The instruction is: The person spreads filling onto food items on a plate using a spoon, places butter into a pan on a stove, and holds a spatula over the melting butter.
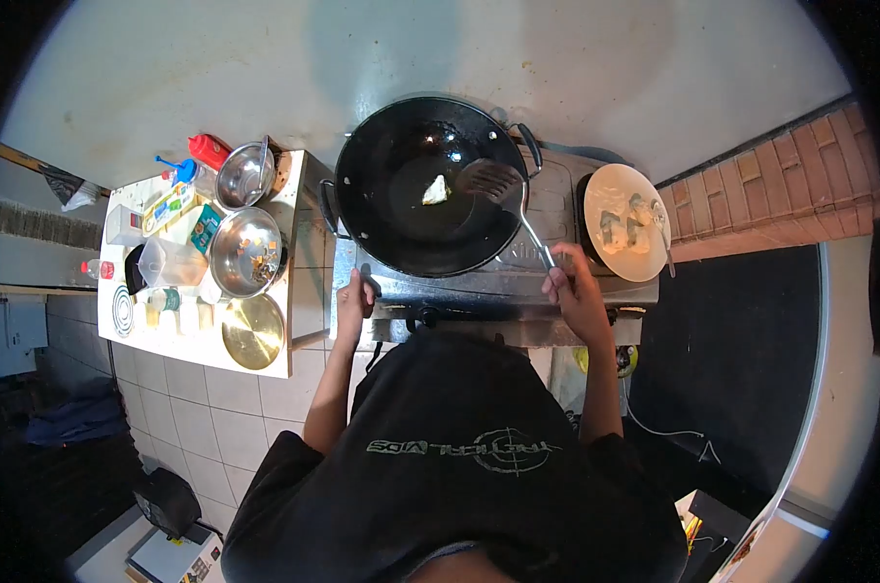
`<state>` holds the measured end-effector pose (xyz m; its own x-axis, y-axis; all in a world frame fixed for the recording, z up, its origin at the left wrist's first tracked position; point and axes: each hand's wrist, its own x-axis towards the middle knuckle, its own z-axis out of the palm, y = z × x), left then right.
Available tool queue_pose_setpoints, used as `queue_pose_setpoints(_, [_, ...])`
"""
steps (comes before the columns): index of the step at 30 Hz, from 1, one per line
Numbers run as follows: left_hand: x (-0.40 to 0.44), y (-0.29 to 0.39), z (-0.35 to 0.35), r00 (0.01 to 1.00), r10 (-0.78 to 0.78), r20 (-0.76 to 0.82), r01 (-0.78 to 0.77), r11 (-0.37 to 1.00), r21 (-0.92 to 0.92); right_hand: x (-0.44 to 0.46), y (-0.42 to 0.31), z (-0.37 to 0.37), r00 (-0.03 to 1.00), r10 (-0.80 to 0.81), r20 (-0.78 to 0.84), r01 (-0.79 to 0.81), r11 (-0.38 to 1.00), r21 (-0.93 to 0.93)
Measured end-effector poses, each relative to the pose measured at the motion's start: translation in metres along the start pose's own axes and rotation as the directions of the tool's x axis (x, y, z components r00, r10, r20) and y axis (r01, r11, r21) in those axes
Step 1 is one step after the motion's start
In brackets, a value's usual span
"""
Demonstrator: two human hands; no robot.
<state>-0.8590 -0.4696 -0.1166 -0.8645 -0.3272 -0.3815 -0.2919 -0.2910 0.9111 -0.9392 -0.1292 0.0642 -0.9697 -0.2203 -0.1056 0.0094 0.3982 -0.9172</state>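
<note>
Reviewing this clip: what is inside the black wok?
The wok shows one small white piece near its middle. The spatula, held in the right hand, covers part of its right side; whatever lies behind the blade cannot be seen.

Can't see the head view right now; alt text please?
The person's right hand holds a slotted spatula over a black wok containing one pale piece of food. The left hand is near the front of the stove; a plate of food pieces sits at right.
</note>
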Motion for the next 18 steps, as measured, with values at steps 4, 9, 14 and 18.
queue_pose_setpoints(4, [0.0, -0.003, 0.004, 0.998, 0.029, -0.054, -0.028, 0.999, 0.02, 0.019, 0.0, 0.004, 0.98, -0.051, 0.194, 0.009, 0.977, 0.212])
queue_pose_setpoints(9, [0.001, -0.005, 0.003, 0.998, 0.035, -0.047, -0.035, 0.999, 0.005, 0.038, -0.02, 0.004, 0.953, -0.121, 0.279, 0.003, 0.921, 0.389])
queue_pose_setpoints(14, [0.002, -0.004, 0.006, 0.996, 0.073, -0.056, -0.073, 0.997, 0.002, 0.043, -0.047, 0.006, 0.9, -0.291, 0.326, 0.081, 0.844, 0.53])
queue_pose_setpoints(18, [0.0, -0.001, 0.004, 0.999, 0.033, -0.029, -0.032, 0.999, 0.03, 0.042, -0.072, 0.009, 0.898, -0.35, 0.267, 0.177, 0.842, 0.51])
